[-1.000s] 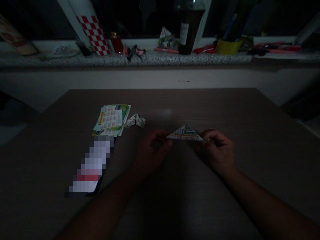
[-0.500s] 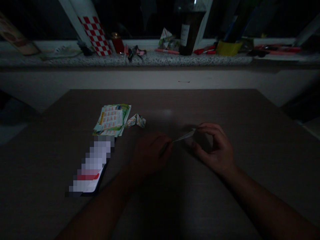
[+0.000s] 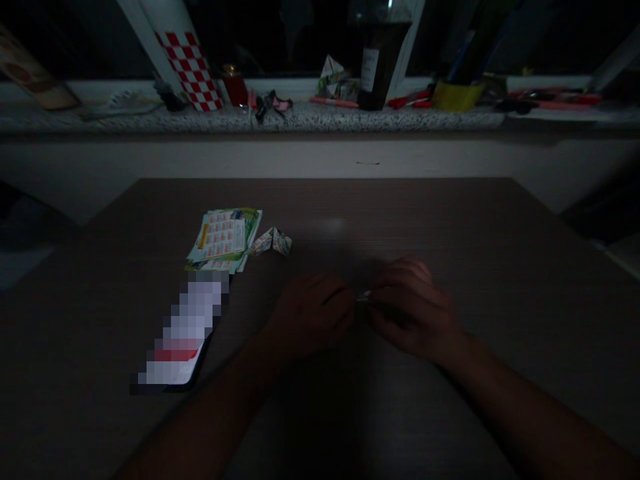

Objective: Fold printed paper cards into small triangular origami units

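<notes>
My left hand [image 3: 313,317] and my right hand [image 3: 407,310] meet over the middle of a dark wooden table [image 3: 450,227]. Both are curled, knuckles up, and pinched on a small folded paper piece [image 3: 363,295], of which only a pale sliver shows between them. The rest of the paper is hidden under my fingers. The room is dim and my right hand is slightly smeared.
A stack of printed calendar sheets [image 3: 224,239] lies to the left, with a small folded paper figure [image 3: 273,241] beside it. A phone-like flat object [image 3: 185,333] lies nearer me. The windowsill [image 3: 300,119] behind holds a dark bottle [image 3: 375,63], a checkered roll [image 3: 187,60], a yellow cup [image 3: 456,95] and pens.
The folded triangle was held up flat-on between both hands, then tipped edge-on. Now my right hand has come in to the left and closed over it, hiding most of the paper.
</notes>
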`<action>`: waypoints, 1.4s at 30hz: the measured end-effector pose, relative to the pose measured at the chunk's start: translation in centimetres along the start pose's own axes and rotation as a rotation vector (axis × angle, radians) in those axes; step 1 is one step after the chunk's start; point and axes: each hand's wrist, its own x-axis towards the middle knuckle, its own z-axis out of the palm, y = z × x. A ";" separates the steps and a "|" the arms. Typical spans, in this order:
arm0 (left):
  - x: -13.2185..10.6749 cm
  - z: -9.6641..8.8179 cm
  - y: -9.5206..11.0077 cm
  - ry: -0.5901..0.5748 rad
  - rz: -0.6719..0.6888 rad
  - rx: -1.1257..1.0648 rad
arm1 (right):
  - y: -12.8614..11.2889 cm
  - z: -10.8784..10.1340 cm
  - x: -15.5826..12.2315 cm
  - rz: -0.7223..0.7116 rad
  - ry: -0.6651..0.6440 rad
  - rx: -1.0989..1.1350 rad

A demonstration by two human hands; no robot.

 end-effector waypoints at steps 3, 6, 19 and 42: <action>0.0 0.1 0.1 -0.008 0.027 -0.016 | 0.1 0.4 -0.1 -0.033 -0.007 0.010; -0.1 0.3 0.1 -0.015 0.032 -0.039 | 0.2 0.6 -0.1 -0.040 -0.018 0.014; 0.2 -0.5 1.1 0.034 0.043 -0.128 | 0.3 0.7 -0.4 -0.115 -0.021 0.018; -0.1 -0.8 -0.8 0.036 -0.155 -0.323 | -0.3 -0.8 0.1 0.072 0.074 0.204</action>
